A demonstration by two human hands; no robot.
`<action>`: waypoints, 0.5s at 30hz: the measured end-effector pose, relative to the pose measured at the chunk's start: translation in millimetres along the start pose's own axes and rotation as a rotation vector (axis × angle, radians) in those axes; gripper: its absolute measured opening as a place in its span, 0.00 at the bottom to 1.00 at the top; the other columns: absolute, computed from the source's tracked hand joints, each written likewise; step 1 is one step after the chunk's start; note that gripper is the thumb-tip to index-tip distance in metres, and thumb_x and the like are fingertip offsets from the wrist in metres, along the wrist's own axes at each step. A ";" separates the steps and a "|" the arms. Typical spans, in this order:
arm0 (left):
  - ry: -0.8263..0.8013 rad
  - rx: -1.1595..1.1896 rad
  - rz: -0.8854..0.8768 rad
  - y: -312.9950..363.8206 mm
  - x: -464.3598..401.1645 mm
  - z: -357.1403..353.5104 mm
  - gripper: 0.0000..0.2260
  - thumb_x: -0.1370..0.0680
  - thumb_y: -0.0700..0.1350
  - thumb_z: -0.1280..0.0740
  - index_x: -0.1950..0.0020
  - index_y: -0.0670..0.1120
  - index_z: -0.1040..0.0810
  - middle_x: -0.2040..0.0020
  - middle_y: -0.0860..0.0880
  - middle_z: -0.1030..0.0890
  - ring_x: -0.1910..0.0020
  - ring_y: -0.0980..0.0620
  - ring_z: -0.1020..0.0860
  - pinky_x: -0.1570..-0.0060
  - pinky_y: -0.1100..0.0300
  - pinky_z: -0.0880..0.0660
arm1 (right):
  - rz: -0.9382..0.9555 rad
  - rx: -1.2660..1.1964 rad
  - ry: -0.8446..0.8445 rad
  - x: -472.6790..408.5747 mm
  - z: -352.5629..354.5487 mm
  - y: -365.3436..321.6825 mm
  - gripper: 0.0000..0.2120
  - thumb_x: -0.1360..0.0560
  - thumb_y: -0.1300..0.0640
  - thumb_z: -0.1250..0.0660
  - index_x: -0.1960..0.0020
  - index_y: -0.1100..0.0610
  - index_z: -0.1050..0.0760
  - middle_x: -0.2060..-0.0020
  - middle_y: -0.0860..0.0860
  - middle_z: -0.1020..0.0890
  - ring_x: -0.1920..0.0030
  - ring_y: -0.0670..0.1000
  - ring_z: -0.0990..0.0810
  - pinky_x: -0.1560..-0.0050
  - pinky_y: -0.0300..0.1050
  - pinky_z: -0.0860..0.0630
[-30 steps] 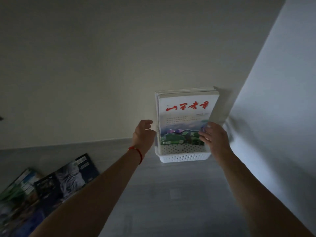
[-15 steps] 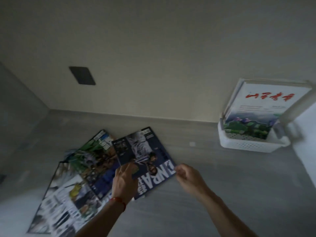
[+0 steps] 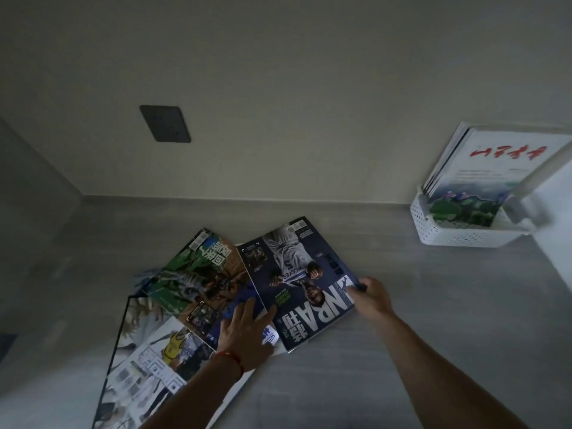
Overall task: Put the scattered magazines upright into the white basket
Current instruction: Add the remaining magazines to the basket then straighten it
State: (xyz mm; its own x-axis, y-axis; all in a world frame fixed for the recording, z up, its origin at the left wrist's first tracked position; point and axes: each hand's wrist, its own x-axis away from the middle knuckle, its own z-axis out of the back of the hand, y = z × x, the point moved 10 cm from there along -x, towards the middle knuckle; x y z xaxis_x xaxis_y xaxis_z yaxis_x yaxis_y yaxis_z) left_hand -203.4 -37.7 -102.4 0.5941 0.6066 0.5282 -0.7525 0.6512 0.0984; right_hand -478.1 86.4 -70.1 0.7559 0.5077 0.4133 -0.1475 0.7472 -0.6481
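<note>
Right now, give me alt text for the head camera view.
The right hand pinches the edge of a dark NBA magazine atop scattered magazines on a grey surface, while the left hand rests flat beside it. Far right, a white basket holds upright magazines.

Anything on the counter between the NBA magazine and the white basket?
Nothing visible: bare grey counter lies between the NBA magazine, pinched at its edge by the right hand, and the white basket.

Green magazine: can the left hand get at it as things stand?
Probably yes. The left hand lies flat on the pile just beside the green magazine, and nothing covers its upper face. Its right edge is tucked under the NBA magazine, which the right hand pinches.
</note>
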 end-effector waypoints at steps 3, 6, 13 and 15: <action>-0.049 0.039 -0.027 -1.1 -3.9 17.3 0.33 0.25 0.55 0.35 0.23 0.67 0.46 0.22 0.45 0.42 0.24 0.40 0.42 0.28 0.40 0.36 | 0.113 -0.110 -0.008 8.5 17.0 -14.8 0.07 0.23 0.61 0.32 0.47 0.61 0.21 0.58 0.56 0.17 0.58 0.57 0.18 0.58 0.49 0.22; 0.192 0.329 -0.098 20.1 -6.2 84.7 0.26 0.25 0.48 0.34 0.26 0.56 0.33 0.32 0.43 0.27 0.32 0.41 0.28 0.37 0.45 0.25 | 0.311 -0.204 -0.009 24.4 43.3 -42.7 0.06 0.22 0.64 0.34 0.47 0.58 0.22 0.58 0.55 0.17 0.58 0.57 0.17 0.57 0.54 0.21; 0.690 0.131 -0.596 164.8 15.1 241.5 0.32 0.20 0.56 0.38 0.20 0.55 0.49 0.19 0.47 0.45 0.19 0.44 0.50 0.22 0.40 0.55 | 0.712 -0.117 0.017 45.4 159.9 -112.3 0.10 0.23 0.58 0.29 0.51 0.42 0.20 0.63 0.39 0.16 0.65 0.38 0.18 0.65 0.31 0.26; 0.577 0.100 -0.603 199.1 5.6 248.5 0.24 0.20 0.53 0.36 0.25 0.54 0.37 0.26 0.46 0.28 0.25 0.41 0.34 0.25 0.41 0.43 | 0.748 -0.153 0.014 45.3 189.5 -121.1 0.09 0.25 0.53 0.27 0.51 0.39 0.21 0.66 0.43 0.16 0.70 0.44 0.19 0.69 0.36 0.27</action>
State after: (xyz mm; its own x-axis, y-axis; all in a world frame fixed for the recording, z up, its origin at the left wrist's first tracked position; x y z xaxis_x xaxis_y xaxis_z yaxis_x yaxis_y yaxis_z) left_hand -420.6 -17.9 129.7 0.9343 0.3230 -0.1505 -0.2646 0.9118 0.3139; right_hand -546.9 100.2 148.4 0.4975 0.8489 -0.1787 -0.5342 0.1375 -0.8341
